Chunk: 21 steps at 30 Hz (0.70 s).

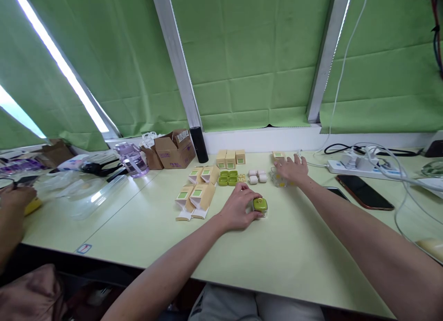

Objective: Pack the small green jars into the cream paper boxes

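Head-worn camera, close above front edge of pale-green flat tabletop. Faces forward and down, toward creased green fabric blinds.

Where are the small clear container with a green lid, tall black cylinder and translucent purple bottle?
Clear container (260, 205): head view, green lid.
Black cylinder (199, 145): head view, side.
Purple bottle (133, 161): head view, body.

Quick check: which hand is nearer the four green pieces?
Left. The left hand is in front of the green pieces, slightly to their right, holding the green-lidded jar; the right hand is farther right, past the white pieces.
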{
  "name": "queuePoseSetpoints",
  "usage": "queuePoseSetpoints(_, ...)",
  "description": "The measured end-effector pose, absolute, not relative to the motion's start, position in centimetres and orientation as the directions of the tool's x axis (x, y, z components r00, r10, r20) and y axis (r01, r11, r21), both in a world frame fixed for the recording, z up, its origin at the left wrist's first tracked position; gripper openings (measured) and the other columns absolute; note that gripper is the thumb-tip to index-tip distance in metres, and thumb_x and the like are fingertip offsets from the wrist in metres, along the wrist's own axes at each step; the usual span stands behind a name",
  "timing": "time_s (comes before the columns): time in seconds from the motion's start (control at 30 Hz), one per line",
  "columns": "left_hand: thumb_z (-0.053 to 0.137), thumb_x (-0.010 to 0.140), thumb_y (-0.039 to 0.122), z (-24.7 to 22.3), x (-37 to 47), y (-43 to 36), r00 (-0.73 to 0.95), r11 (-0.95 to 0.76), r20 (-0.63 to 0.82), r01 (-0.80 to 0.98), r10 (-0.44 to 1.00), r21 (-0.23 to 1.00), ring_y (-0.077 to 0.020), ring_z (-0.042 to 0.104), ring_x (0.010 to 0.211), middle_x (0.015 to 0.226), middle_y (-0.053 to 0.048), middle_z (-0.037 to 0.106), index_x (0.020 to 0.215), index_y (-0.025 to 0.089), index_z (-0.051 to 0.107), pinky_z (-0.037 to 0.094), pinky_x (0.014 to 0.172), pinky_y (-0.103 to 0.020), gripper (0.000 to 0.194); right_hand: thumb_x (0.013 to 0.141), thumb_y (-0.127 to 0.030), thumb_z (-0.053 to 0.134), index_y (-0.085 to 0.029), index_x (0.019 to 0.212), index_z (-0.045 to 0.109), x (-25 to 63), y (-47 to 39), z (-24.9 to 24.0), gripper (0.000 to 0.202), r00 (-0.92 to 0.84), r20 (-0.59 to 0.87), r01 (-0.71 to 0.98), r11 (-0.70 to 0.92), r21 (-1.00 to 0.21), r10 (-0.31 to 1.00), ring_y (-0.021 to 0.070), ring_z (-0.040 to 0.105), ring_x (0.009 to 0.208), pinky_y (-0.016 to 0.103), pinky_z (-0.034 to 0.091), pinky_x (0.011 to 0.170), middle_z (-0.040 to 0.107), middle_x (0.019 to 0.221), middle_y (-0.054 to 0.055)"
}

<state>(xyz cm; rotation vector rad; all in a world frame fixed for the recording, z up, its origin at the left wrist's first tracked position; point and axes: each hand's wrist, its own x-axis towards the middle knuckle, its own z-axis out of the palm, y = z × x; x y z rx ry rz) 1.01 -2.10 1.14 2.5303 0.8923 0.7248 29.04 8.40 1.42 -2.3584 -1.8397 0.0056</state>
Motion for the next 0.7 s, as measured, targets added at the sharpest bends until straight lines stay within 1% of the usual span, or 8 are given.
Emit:
queuePoseSetpoints(0.13, 0.082, 0.080, 0.042, 1.3, 0.9, -2.2, 0.680, -0.744, 0.338, 0.480, 0.650, 0.465, -0.0362, 0.046, 0.128, 0.116, -0.013, 0.072, 0.128, 0.021, 0.069, 0.046, 0.106, -0.053, 0.054, 0.104, -0.055, 0.013, -0.024, 0.154, 0.054, 29.1, 8.9, 1.4, 0.072, 0.257, 0.048, 0.961, -0.249, -0.123, 0.965, 0.0355, 0.014, 0.163, 0.059, 0.005, 0.130, 0.043, 0.168, 0.009)
queuePoseSetpoints(0.2, 0.081, 0.081, 0.046, 1.4, 0.8, -2.3, 0.679, -0.744, 0.339, 0.483, 0.651, 0.462, -0.0367, 0.045, 0.128, 0.118, -0.013, 0.071, 0.132, 0.021, 0.067, 0.046, 0.106, -0.054, 0.058, 0.104, -0.054, 0.011, -0.023, 0.156, 0.051, 29.2, 9.1, 1.4, 0.073, 0.256, 0.031, 0.960, -0.251, -0.127, 0.966, 0.0357, 0.012, 0.164, 0.059, 0.004, 0.131, 0.042, 0.168, 0.008)
queuePoseSetpoints(0.27, 0.077, 0.085, 0.049, 1.5, 0.6, -2.3, 0.673, -0.745, 0.351, 0.476, 0.651, 0.467, -0.0363, 0.044, 0.129, 0.120, -0.013, 0.071, 0.133, 0.021, 0.066, 0.044, 0.108, -0.055, 0.056, 0.104, -0.053, 0.009, -0.020, 0.161, 0.045, 29.3, 9.3, 1.3, 0.074, 0.257, 0.047, 0.958, -0.249, -0.140, 0.965, 0.0351, 0.012, 0.164, 0.058, 0.004, 0.131, 0.039, 0.170, 0.007)
queuePoseSetpoints(0.37, 0.064, 0.095, 0.049, 1.5, 0.4, -2.3, 0.639, -0.746, 0.408, 0.444, 0.652, 0.496, -0.0344, 0.044, 0.130, 0.123, -0.012, 0.071, 0.132, 0.022, 0.066, 0.043, 0.110, -0.054, 0.046, 0.104, -0.054, 0.011, -0.014, 0.167, 0.028, 29.2, 9.4, 1.4, 0.077, 0.268, 0.129, 0.954, -0.244, -0.176, 0.955, 0.0333, 0.011, 0.164, 0.057, 0.006, 0.132, 0.026, 0.175, 0.010)
queuePoseSetpoints(0.47, 0.054, 0.101, 0.048, 1.4, 0.2, -1.9, 0.563, -0.739, 0.489, 0.410, 0.666, 0.534, -0.0332, 0.045, 0.130, 0.123, -0.012, 0.071, 0.131, 0.021, 0.066, 0.042, 0.111, -0.051, 0.042, 0.104, -0.054, 0.012, -0.009, 0.169, 0.015, 28.7, 9.2, 1.9, 0.079, 0.258, 0.249, 0.958, -0.214, -0.189, 0.934, 0.0317, 0.007, 0.165, 0.055, 0.007, 0.132, 0.012, 0.178, 0.011)
queuePoseSetpoints(0.6, 0.049, 0.104, 0.051, 1.2, 0.0, -1.0, 0.429, -0.697, 0.551, 0.395, 0.716, 0.598, -0.0324, 0.047, 0.127, 0.119, -0.012, 0.072, 0.129, 0.021, 0.067, 0.041, 0.112, -0.051, 0.043, 0.105, -0.053, 0.012, -0.009, 0.170, 0.007, 27.0, 7.7, 3.4, 0.079, 0.205, 0.410, 0.974, -0.145, -0.174, 0.889, 0.0310, 0.002, 0.165, 0.054, 0.007, 0.133, 0.004, 0.179, 0.008)
queuePoseSetpoints(0.7, 0.048, 0.104, 0.055, 1.2, 0.0, -0.5, 0.340, -0.647, 0.551, 0.355, 0.762, 0.675, -0.0305, 0.048, 0.128, 0.120, -0.012, 0.073, 0.130, 0.021, 0.066, 0.040, 0.114, -0.051, 0.046, 0.106, -0.051, 0.014, -0.010, 0.170, 0.006, 25.0, 5.5, 4.5, 0.077, 0.151, 0.476, 0.984, -0.087, -0.153, 0.866, 0.0305, 0.002, 0.165, 0.053, 0.010, 0.133, 0.003, 0.179, 0.006)
